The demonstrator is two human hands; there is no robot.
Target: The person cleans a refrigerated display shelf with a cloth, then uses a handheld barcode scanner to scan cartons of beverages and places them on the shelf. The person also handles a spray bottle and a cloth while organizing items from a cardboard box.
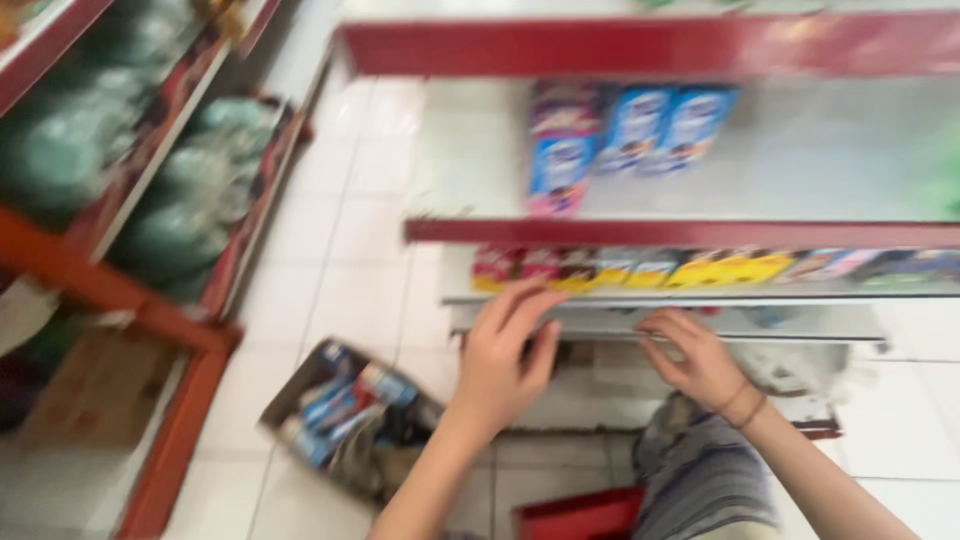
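I saw both hands reaching toward the front lip of the lowest shelf [700, 322], a flat grey metal ledge whose long axis ran left to right across the view. My left hand [505, 360] was spread, fingers long and loose, its fingertips over the shelf edge; motion blur kept me from telling whether it touched the metal. My right hand [695, 355], with thin dark bands at the wrist, lay palm down with fingers extended along the same edge, holding nothing that I could see. Just above, behind a glossy red rail, a row of small flat packets [650, 267] in yellow, red and pink stood side by side, facing outward. Higher up, blue and pink boxes [625, 135] stood upright on a pale shelf board. On the white tiled floor to the left sat an open cardboard box [345, 415] of tube-like blue and red goods, tilted diagonally. A striped grey cloth [695, 470] covered my knee, and soft green bagged goods [150, 190] filled the left-hand rack.
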